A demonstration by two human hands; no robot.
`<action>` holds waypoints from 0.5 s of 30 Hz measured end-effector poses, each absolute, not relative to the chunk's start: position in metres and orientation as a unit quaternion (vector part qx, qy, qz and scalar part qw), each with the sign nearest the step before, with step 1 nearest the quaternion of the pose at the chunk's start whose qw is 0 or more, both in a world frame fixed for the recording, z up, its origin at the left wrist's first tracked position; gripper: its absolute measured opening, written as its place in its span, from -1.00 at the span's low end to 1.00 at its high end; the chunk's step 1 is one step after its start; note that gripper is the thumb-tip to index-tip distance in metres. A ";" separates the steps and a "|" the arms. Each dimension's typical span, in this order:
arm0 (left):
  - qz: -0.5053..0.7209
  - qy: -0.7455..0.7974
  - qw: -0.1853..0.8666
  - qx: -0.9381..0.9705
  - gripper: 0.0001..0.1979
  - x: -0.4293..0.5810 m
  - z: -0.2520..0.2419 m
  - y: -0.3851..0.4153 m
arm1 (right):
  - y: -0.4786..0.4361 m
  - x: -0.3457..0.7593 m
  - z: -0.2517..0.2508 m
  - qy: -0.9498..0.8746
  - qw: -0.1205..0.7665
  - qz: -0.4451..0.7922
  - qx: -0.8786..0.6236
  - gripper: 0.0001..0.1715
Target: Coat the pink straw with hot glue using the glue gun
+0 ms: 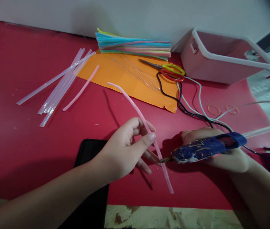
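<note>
One pink stem (135, 106) is pinched by the fingers (137, 121) of the left hand (120, 156); one glue gun (197, 152) is gripped by the right hand (230, 160). Those fingers could be burned by the nearby nozzle (168, 158) if the gun slipped. Beyond them, one loose stem (84, 87), one scissors (161, 67) and two bands (214, 114) are seen.
</note>
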State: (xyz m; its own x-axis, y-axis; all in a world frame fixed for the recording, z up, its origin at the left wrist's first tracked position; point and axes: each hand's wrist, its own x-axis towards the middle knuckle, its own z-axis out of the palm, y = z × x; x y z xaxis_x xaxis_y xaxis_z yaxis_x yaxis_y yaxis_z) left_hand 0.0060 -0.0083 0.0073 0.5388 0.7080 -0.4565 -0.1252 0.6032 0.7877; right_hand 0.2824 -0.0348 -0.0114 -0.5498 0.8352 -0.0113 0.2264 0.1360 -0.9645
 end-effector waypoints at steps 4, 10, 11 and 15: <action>0.261 0.401 0.799 0.364 -0.91 0.005 0.007 -0.008 | -0.034 0.283 -0.011 -0.702 0.277 0.538 -0.376 -0.63; 0.263 0.399 0.800 0.362 -0.91 0.005 0.005 -0.008 | -0.034 0.282 -0.011 -0.709 0.277 0.532 -0.370 -0.71; 0.263 0.399 0.801 0.361 -0.91 0.005 0.005 -0.008 | -0.033 0.282 -0.011 -0.714 0.279 0.528 -0.366 -0.70; 0.265 0.395 0.804 0.358 -0.92 0.006 0.006 -0.009 | -0.032 0.283 -0.011 -0.733 0.277 0.509 -0.355 -0.66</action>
